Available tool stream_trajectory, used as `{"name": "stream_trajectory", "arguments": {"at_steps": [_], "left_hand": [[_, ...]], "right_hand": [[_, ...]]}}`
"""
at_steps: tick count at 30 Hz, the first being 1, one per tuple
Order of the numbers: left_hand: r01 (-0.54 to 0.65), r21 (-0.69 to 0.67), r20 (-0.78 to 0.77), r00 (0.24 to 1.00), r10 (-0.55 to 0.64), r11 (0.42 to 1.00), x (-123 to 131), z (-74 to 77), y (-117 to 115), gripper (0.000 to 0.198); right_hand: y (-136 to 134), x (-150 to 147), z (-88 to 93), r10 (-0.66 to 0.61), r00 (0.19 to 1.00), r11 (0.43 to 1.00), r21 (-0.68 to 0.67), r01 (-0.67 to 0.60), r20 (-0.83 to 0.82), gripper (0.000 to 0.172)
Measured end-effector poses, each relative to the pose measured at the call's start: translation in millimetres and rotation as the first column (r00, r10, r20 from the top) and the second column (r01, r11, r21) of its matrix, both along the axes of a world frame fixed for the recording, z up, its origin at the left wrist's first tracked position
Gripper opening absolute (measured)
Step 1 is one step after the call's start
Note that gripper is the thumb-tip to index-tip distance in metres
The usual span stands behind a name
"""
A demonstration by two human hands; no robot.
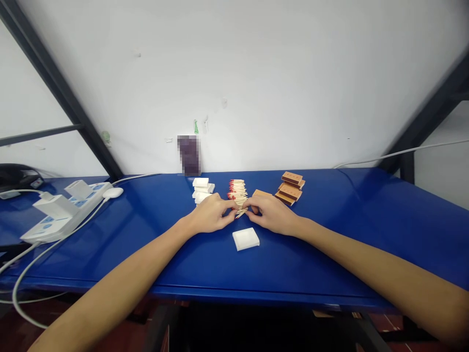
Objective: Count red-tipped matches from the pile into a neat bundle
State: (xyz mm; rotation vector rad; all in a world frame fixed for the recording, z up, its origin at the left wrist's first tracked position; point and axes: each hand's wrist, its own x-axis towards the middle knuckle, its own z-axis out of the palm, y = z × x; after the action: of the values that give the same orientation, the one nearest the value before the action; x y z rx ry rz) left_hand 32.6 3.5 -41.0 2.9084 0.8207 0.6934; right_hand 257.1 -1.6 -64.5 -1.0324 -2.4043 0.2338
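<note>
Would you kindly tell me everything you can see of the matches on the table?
The matches are thin, pale wooden sticks with red heads. They lie side by side in a loose pile on the blue table, with the heads mostly to the left. The pile sits between a stack of white trays and a stack of brown boxes. At its near end, the fingertips of the left hand and the right hand pinch a few sticks.

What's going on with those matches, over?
Left hand and right hand both pinching match bundle. Match pile just behind. White tray in front, apart from hands. Nothing blocking.
</note>
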Motion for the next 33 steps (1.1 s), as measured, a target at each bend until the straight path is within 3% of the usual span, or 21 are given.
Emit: {"name": "stream_trajectory", "arguments": {"at_steps": [8, 20, 25, 30, 33], "left_hand": [[-0.141, -0.083, 0.167, 0.974, 0.153, 0.987, 3.2, -2.5, 1.3, 0.03], [-0.115, -0.156, 0.163, 0.977, 0.14, 0.981, 4.6, -12.7, 2.7, 0.034], [-0.034, -0.133, 0.128, 0.99, 0.051, 0.991, 3.1, -9.1, 2.4, 0.032], [-0.047, -0.102, 0.055, 0.997, 0.053, 0.994, -2.0, -1.4, 3.8, 0.038], [-0.02, -0.147, 0.037, 0.999, 0.026, 0.989, -5.3, -1.5, 4.5, 0.033]], "right_hand": [[1.0, -0.2, 0.5, 0.046, 0.999, 0.998, 0.031, -0.046, -0.023, 0.011], [-1.4, 0.7, 2.5, 0.092, 0.995, 0.996, 0.026, -0.091, -0.031, 0.008], [-4.6, 0.4, 2.8, 0.133, 0.991, 0.991, 0.024, -0.132, -0.029, 0.008], [-5.5, 0.7, 3.3, 0.108, 0.994, 0.994, 0.012, -0.108, -0.013, 0.006], [-4.0, 0.8, 3.0, 0.11, 0.994, 0.994, -0.001, -0.11, -0.002, 0.008]]}}
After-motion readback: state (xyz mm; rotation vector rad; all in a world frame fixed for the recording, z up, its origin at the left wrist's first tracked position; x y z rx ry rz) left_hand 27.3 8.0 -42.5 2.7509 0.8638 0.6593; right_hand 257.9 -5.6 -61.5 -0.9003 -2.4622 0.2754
